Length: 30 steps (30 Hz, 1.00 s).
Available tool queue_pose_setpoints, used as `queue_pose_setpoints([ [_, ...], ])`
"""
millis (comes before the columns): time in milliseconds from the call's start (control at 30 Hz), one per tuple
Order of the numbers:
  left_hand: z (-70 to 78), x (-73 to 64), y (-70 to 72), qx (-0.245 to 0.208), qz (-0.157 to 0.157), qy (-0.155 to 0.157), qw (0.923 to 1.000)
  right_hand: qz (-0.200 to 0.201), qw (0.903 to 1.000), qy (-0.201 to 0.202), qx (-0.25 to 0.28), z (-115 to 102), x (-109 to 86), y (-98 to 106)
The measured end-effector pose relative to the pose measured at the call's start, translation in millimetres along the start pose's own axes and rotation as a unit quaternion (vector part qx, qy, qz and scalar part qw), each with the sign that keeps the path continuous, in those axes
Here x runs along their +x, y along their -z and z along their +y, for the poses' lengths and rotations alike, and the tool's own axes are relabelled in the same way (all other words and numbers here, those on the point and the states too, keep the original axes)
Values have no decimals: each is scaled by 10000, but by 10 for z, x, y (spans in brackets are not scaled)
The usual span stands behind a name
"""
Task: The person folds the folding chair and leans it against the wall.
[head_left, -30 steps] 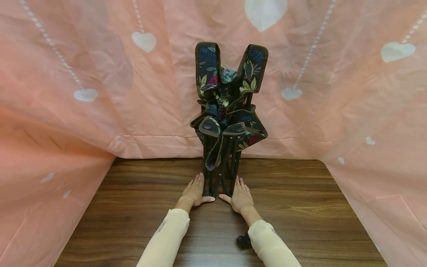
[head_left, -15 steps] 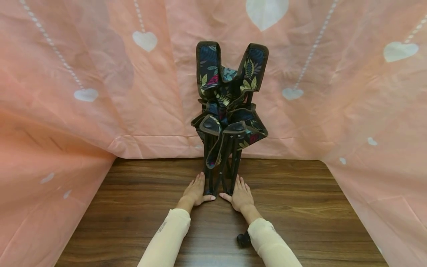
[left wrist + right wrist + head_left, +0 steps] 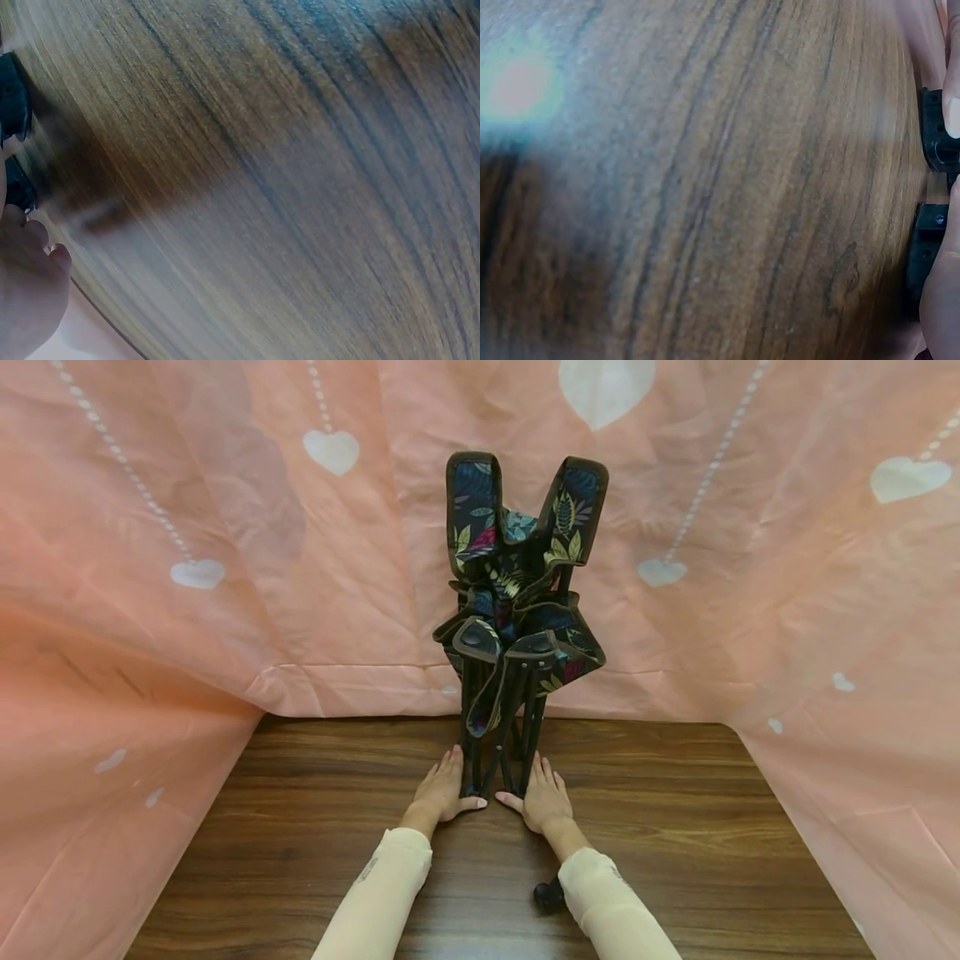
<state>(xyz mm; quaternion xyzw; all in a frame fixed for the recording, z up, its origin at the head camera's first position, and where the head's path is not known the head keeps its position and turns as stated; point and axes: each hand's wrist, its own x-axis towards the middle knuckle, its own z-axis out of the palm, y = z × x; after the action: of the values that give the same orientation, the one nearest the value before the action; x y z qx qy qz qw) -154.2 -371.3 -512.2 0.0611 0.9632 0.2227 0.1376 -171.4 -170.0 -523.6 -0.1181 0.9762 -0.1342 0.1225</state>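
Note:
A partly folded camping chair [image 3: 525,653] with dark leaf-print fabric and black tube legs stands upright in the head view, near the back of the table. My left hand [image 3: 438,792] lies along the left side of its feet, fingers straight and thumb across the front. On the other side, my right hand [image 3: 546,797] mirrors this, its thumb pointing inward at the feet. Black plastic feet [image 3: 13,101] show beside the left hand [image 3: 34,292] in the left wrist view. In the right wrist view, a similar foot [image 3: 926,251] sits beside the right hand [image 3: 941,300].
The wood-grain table [image 3: 315,827] lies under the chair and both hands. A pink cloth [image 3: 360,602] with white hearts hangs behind and along both sides. A black knobbed item [image 3: 549,896] lies beside the right sleeve, partly hidden by it.

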Motion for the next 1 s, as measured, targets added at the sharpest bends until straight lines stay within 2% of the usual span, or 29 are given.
queue_pose_setpoints([
  [500,23,-11,3,96,-115,98,9998,-82,9999,-98,-91,-5,0,2],
  [1000,60,-55,11,115,-26,137,9998,-114,9997,-95,-195,12,18,-2],
])
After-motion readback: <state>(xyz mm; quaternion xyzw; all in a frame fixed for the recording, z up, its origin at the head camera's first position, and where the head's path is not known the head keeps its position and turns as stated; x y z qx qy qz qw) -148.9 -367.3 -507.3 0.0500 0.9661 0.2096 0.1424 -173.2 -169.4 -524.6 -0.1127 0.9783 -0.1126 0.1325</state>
